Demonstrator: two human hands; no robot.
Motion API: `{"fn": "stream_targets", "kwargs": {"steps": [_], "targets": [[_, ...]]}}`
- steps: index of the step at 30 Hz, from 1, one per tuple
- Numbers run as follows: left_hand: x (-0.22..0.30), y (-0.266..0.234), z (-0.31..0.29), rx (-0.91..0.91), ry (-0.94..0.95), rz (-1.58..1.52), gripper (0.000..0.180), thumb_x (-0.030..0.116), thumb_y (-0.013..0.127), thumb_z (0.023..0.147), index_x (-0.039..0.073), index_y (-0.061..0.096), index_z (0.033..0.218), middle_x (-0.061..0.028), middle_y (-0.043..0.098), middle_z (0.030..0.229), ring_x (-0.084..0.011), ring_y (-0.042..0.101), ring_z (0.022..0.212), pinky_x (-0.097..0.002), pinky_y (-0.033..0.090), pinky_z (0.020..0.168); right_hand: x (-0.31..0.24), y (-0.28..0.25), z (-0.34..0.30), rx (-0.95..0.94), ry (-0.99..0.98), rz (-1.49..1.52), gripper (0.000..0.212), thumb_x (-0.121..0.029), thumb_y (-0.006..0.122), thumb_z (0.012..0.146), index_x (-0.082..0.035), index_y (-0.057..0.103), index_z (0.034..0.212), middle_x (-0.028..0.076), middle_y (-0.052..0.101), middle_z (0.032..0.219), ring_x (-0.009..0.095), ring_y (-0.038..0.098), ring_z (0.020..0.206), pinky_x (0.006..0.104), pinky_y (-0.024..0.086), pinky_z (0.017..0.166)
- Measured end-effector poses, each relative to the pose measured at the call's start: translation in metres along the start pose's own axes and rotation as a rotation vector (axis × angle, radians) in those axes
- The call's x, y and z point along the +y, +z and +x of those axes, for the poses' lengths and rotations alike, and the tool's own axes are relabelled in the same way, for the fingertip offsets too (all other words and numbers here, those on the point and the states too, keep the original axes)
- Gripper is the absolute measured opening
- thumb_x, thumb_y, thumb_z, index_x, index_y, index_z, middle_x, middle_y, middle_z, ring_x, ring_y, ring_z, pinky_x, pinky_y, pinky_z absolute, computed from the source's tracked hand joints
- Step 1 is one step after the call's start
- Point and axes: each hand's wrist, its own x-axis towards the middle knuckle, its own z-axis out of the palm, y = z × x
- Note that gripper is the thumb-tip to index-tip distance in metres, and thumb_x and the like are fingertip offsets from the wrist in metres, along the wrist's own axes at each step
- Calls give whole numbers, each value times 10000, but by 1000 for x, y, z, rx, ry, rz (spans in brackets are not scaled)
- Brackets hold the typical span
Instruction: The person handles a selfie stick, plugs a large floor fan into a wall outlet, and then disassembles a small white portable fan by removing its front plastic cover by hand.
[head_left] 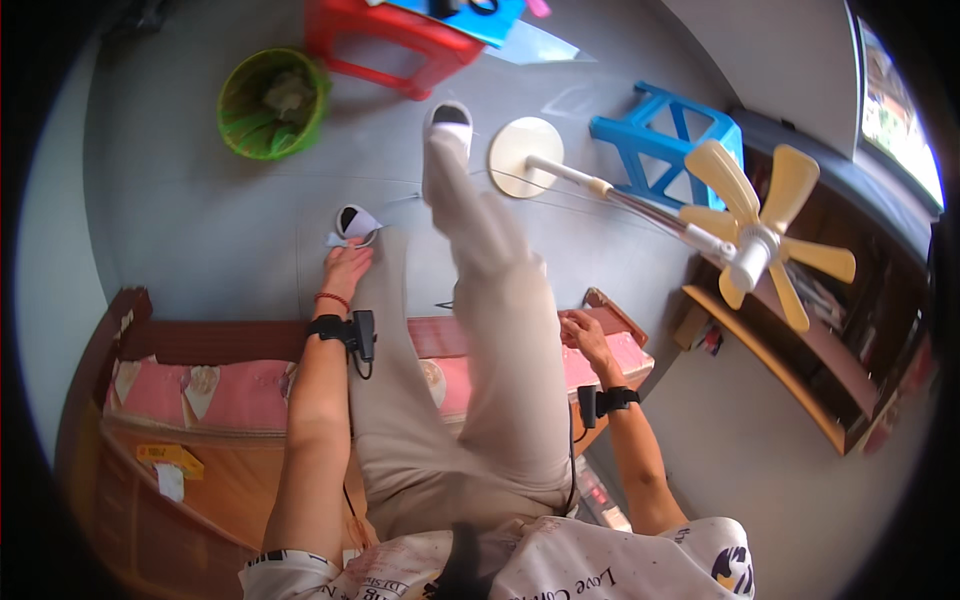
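Observation:
My left hand reaches down beside my left lower leg to the white slipper with a dark opening. Its fingers are bent together at a small pale blue piece, which looks like cloth; most of what they hold is hidden. To the right of my raised right leg, my right hand hangs by the thigh over the pink-covered wooden bench. Its fingers are loosely bent and apart, with nothing seen in them. The other white slipper is on my outstretched right foot. Both wrists wear black strapped devices.
A green basket with crumpled waste stands far left, near a red stool. A standing fan leans across the right side, by a blue stool and a wooden shelf. A thin cable crosses the floor.

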Motion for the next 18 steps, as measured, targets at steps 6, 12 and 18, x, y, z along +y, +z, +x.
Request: {"fn": "stream_targets", "kwargs": {"steps": [6,12,18], "targets": [[14,3,-2,95,-3,72,264,200,472,900,18,473,1091,-146,500,1127,-301,494,1076,-397,420,913,47,2,-11,5,18,-92,308,-252,568,844,-30,541,1056,53,599,834,136,569,693,272,471,591],[50,-24,-19,105,83,-32,250,187,449,904,2,467,1070,-163,497,1150,-318,414,1169,-438,335,995,47,-40,7,123,-102,-96,277,-226,566,847,-46,556,1057,39,591,851,129,565,699,260,478,595],[75,-71,-60,-82,235,-212,225,204,467,903,2,479,1002,-213,501,1110,-319,450,1124,-420,320,1012,-12,-131,20,273,-91,382,500,-174,623,791,-103,413,1238,79,525,978,187,549,839,325,489,687]]}}
